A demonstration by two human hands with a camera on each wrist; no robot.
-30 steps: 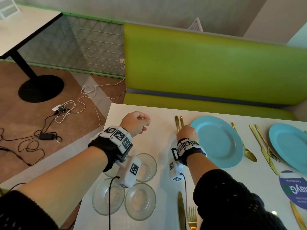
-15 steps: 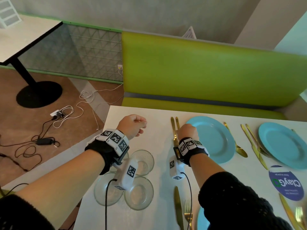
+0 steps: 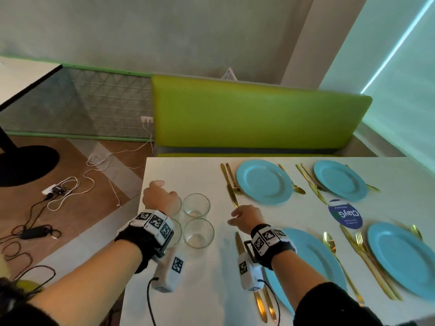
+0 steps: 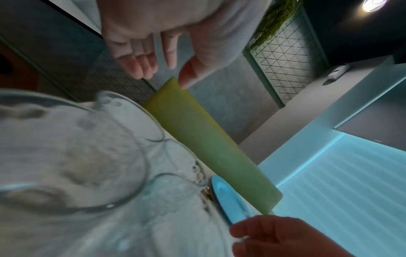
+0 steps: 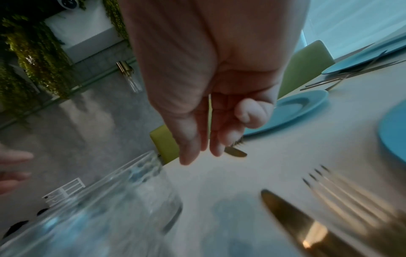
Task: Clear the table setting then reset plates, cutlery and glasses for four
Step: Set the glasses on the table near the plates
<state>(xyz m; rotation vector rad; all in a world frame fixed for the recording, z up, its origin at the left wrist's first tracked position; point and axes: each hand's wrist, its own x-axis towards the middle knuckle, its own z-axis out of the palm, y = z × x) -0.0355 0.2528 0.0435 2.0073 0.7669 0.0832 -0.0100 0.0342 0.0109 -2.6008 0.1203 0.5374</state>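
Moved: right hand (image 3: 247, 216) has come back from the far plate (image 3: 264, 181) toward the glasses (image 3: 196, 205).
Right hand: empty, fingers loosely bent.
Left hand (image 3: 160, 196): above the glasses, relaxed, holds nothing.
Glasses: four, grouped at the left end of the worktop (image 3: 211, 290); plates and cutlery are already laid.
Advice: take one glass low by its wall and set it above a knife (image 3: 229, 184), clear of the plate.
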